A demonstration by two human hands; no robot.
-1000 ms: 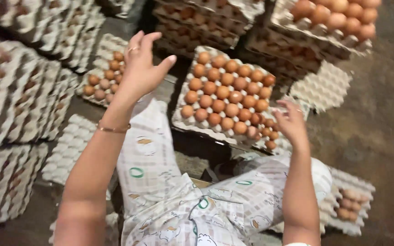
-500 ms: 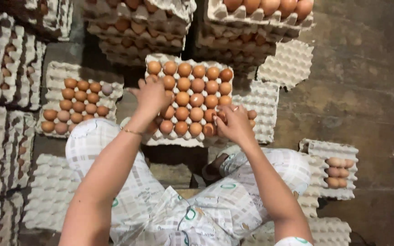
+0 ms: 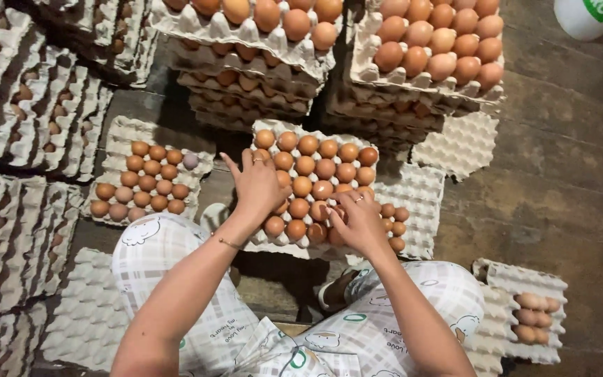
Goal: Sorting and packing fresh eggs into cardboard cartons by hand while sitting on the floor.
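Note:
A grey pulp egg tray (image 3: 301, 246) full of brown eggs (image 3: 326, 167) lies on the floor in front of my knees. My left hand (image 3: 258, 186) rests flat on the eggs at the tray's left side, fingers spread. My right hand (image 3: 357, 220) lies on the eggs near the tray's front right corner, fingers curled over them; whether it grips one I cannot tell. A thin bracelet is on my left wrist.
A partly filled tray (image 3: 116, 136) lies to the left, and a tray with few eggs (image 3: 546, 286) to the right. Stacks of full trays (image 3: 427, 77) stand behind, empty tray stacks (image 3: 8, 216) at the left. Bare wooden floor (image 3: 567, 174) at the right.
Both hands came down from the air onto the eggs of the middle tray. The view has tilted lower and closer to that tray.

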